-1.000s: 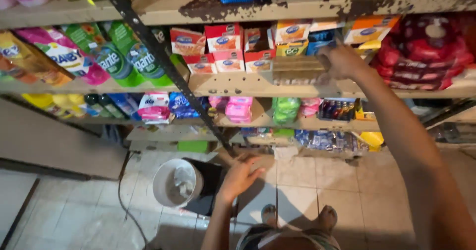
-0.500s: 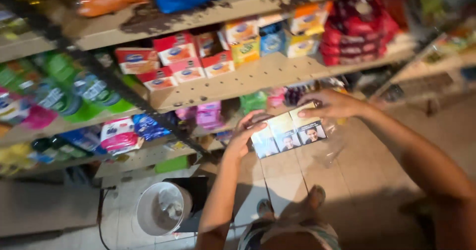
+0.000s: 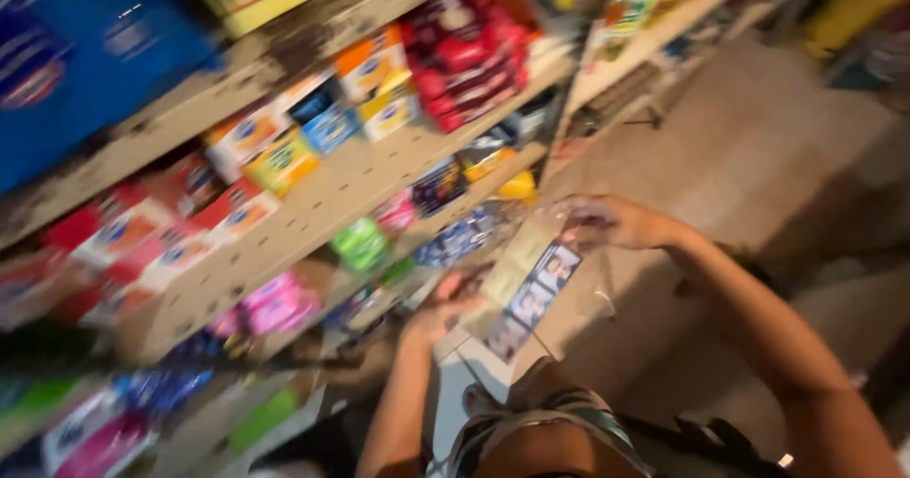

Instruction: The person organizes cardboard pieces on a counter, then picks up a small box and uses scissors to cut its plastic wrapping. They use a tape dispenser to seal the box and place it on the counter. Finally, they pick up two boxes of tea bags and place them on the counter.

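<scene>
1. Between the hands, in front of the shelf [image 3: 313, 203]: strip of small sachets [image 3: 527, 290], hanging slack above the floor.
2. Looks light, thin, floppy, probably slick film; best gripped at the two ends.
3. Right hand [image 3: 611, 222] pinches the upper end, fingers closed.
4. Left hand [image 3: 438, 315] closed on the lower end; blurred.
5. Boxes [image 3: 275, 160] sit on the shelf, untouched.

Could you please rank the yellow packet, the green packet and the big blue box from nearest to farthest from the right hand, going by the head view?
From the right hand:
1. yellow packet, on the lower shelf just to the hand's left.
2. green packet, farther left along that shelf.
3. big blue box, on the top shelf at the upper left corner.
</scene>
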